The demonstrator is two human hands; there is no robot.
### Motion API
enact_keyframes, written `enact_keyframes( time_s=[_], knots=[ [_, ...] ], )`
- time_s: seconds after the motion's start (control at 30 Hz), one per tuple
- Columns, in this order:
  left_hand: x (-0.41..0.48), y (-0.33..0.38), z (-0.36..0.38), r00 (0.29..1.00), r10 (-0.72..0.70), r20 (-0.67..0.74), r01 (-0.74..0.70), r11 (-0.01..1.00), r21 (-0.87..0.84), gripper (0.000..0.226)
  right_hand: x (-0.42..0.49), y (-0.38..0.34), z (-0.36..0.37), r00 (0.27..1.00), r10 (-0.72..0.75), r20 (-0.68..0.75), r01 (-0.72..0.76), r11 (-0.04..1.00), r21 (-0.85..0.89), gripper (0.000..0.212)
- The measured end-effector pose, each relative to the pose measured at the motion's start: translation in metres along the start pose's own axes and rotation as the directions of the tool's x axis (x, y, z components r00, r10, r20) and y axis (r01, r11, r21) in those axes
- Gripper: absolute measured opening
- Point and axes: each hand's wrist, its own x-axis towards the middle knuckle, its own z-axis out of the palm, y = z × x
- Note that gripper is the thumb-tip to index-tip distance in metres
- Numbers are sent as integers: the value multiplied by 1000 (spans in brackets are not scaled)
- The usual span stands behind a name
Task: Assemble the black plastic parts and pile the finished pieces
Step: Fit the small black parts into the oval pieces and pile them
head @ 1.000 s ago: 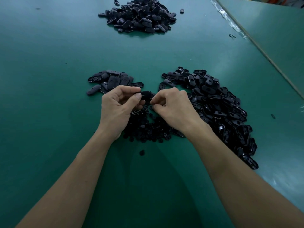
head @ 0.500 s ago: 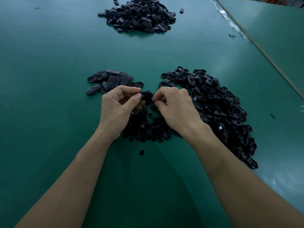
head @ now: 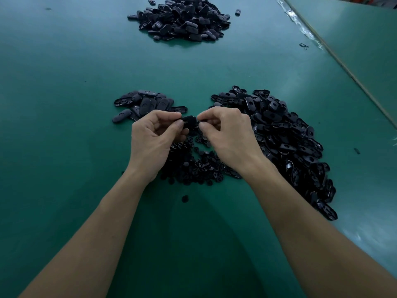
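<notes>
Left hand point(head: 153, 136) and right hand point(head: 228, 134) both pinch one black part point(head: 189, 121), each grip clamped on it. Piles point(head: 290, 138) lie on the green worktop point(head: 64, 72) beneath.

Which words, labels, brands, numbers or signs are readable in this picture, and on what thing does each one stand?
None: no text can be read anywhere.
The black part pinched by the left hand and the right hand, the piles of parts and the green table show no print.
The coloured things at the top right corner are too blurred to tell.
</notes>
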Motion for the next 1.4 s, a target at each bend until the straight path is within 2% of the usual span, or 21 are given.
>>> enact_keyframes(
  time_s=[0.23,0.47,0.67,0.9,1.07,1.4],
  knots=[
    [-1,1,-2,999,6,47,-9,998,55,12,-2,-5,4,999,-40,-11,41,996,74,10],
    [-1,0,-2,997,4,80,-9,998,64,11,-2,-4,6,995,-75,-65,79,995,57,9],
    [-1,-1,-1,996,12,93,-18,998,63,12,-3,-7,8,998,-67,-15,68,996,62,20],
    [-1,-2,-3,993,16,120,-26,997,78,14,-3,-8,10,999,-33,32,32,999,7,13],
    [0,-3,-4,990,42,134,-56,993,105,19,-2,-10,7,996,-30,83,33,999,-33,19],
    [1,-4,-5,990,38,135,-50,995,85,20,-4,-14,7,997,-71,23,72,997,-40,14]
  ],
)
